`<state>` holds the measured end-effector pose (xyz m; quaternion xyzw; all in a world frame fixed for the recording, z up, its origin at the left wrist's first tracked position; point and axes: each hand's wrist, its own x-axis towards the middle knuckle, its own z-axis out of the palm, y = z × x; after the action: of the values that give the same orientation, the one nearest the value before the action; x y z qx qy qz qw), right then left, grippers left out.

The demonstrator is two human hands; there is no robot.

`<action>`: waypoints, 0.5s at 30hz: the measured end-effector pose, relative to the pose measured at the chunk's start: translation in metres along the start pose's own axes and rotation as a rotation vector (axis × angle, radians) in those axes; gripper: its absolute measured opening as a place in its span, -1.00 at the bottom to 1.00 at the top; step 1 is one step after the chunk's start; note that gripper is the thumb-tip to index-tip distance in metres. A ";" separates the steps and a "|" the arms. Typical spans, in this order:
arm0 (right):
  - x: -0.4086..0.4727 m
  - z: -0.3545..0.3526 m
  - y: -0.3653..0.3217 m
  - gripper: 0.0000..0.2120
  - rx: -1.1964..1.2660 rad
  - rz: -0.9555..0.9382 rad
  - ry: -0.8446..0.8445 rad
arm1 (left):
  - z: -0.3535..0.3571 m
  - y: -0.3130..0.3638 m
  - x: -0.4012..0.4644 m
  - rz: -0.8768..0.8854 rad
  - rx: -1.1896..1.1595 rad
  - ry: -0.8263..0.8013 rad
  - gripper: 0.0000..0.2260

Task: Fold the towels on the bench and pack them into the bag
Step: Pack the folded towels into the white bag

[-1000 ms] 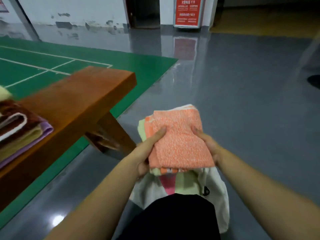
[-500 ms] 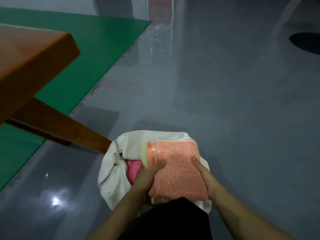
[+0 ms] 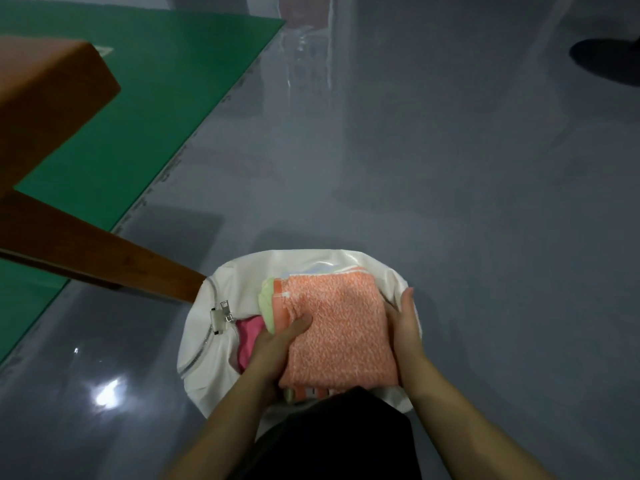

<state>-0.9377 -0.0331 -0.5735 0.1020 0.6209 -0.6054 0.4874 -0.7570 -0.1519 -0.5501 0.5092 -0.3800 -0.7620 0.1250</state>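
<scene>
In the lower middle of the frame, the folded orange towel (image 3: 337,330) tops a small stack, with a pale green towel (image 3: 267,303) showing at its left edge, over the open mouth of the white bag (image 3: 207,344) on the grey floor (image 3: 450,185). The left hand (image 3: 277,344) grips the stack's left side, thumb curled on top; the right hand (image 3: 407,327) presses flat, fingers straight, against its right side. A pink towel (image 3: 247,337) lies inside the bag. The wooden bench (image 3: 45,109) fills the upper left.
</scene>
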 end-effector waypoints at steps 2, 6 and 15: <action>0.007 -0.009 -0.003 -0.12 0.155 -0.002 -0.009 | -0.001 -0.002 -0.001 0.016 -0.003 -0.015 -0.52; 0.010 -0.012 -0.014 -0.22 0.406 -0.010 -0.020 | 0.003 -0.004 -0.004 0.088 0.048 -0.051 -0.32; 0.014 -0.006 -0.049 -0.06 0.341 0.252 -0.245 | -0.003 -0.006 -0.007 0.076 -0.003 -0.084 -0.51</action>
<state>-0.9825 -0.0461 -0.5532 0.1855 0.4283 -0.6438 0.6063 -0.7500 -0.1453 -0.5502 0.4619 -0.4027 -0.7780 0.1388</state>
